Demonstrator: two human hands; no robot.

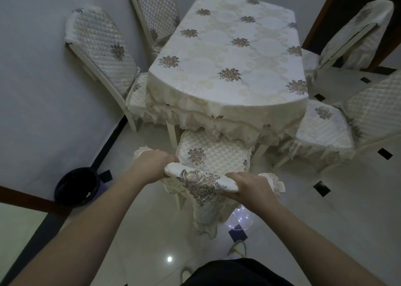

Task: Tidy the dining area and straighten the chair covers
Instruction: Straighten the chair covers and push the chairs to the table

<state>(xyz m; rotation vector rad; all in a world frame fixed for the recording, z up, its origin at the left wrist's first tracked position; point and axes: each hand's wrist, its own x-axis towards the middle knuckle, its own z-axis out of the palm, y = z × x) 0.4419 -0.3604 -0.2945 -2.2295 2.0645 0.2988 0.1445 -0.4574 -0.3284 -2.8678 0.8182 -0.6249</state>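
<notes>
While both hands grip chair cover point(200, 182), floor point(325, 220) seems open.

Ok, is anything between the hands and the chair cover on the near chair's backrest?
Nothing visible. The left hand and right hand both grip the chair cover directly at the backrest top.

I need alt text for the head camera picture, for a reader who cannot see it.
Seen from above, a person's left hand and right hand grip the flowered chair cover on the top of a chair back. The chair is pushed in at a table with a matching flowered tablecloth, and four more covered chairs stand around it.
</notes>
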